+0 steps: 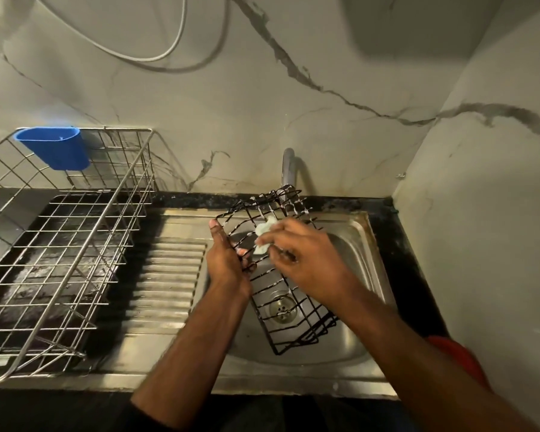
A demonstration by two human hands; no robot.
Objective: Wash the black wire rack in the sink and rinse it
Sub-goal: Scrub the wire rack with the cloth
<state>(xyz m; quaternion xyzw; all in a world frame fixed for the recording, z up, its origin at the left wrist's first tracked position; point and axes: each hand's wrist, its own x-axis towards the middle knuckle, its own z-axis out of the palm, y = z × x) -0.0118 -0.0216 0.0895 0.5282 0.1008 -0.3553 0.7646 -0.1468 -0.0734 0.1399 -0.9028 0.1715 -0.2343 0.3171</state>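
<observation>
While the black wire rack (pixel 281 275) hangs tilted over the sink (pixel 360 241) basin, its far end just below the faucet (pixel 289 166), the left hand (pixel 228 260) grips its left rim, thumb along the frame. The right hand (pixel 303 260), right of that grip, pinches a pale scrubbing cloth (pixel 264 236) against the wires. Judged from its thin welded wires, the rack is light and stiff; suds on the far bars suggest it is slippery, so the outer frame is the surest hold. Left of the sink stands one steel dish drainer (pixel 60 244) carrying one blue plastic cup (pixel 55 148). Count: one rack, one cloth, one faucet, one drain strainer (pixel 282 310), two hands.
</observation>
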